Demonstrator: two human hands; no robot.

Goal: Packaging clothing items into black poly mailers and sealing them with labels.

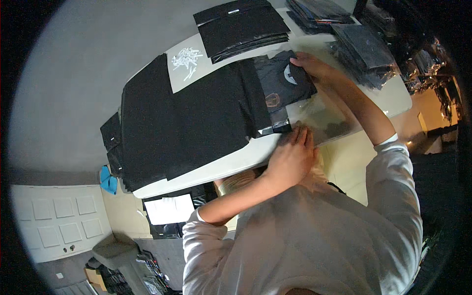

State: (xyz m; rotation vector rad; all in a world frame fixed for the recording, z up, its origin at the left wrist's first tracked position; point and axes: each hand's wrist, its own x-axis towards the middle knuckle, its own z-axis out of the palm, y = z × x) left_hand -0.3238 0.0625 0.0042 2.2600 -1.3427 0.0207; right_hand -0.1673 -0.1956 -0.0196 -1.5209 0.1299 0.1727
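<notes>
A folded black garment (276, 73) with a white crescent-shaped print and a small orange outline print lies at the right end of a wide spread of black cloth (196, 118). My right hand (312, 66) pinches the garment's far right corner, thumb on top. Clear, shiny plastic (322, 120), seemingly a bag, lies beside the garment's near right side. At the table's front edge, my left hand (295, 155) is closed at the rim of this plastic, back of the hand upward. Its thumb is hidden and its fingers are slightly blurred.
The white table (216, 169) also carries small white strips (187, 59), a stack of black packages (241, 29) and clear-wrapped packs (366, 46) at the far right. Below the table's front edge lie white paper sheets (169, 209). A blue object (108, 180) is at the left.
</notes>
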